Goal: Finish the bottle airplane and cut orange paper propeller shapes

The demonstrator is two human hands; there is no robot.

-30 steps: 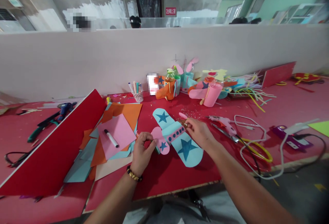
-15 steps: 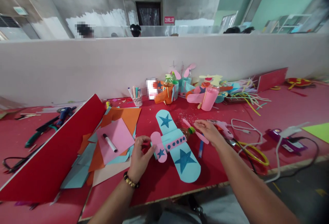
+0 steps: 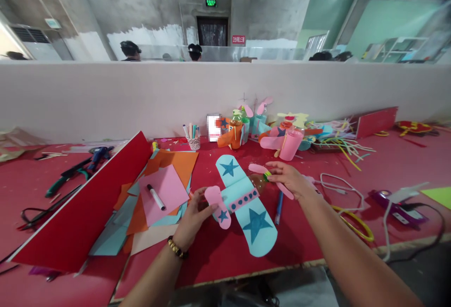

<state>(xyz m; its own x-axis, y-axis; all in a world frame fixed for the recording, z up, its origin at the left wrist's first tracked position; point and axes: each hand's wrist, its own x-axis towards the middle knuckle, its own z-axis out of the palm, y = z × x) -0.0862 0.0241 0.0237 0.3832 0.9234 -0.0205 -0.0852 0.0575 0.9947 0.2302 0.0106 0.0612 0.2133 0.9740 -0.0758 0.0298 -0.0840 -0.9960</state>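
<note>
Red tabletop (image 3: 225, 257) separates the blue wing (image 3: 262, 246) from the front edge (image 3: 260, 273).

Between paper sheets (image 3: 141, 229) at left, topped by a marker (image 3: 156, 197), and a pen (image 3: 278, 208) at right, the plane (image 3: 237, 193) lies on the table (image 3: 207, 271); behind it stand a pen cup (image 3: 193, 143) and bottle models (image 3: 291, 145)

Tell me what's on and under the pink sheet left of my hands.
A marker lies on the pink sheet. Orange paper and light blue paper show past its edges, underneath; anything it fully covers can't be seen.
</note>
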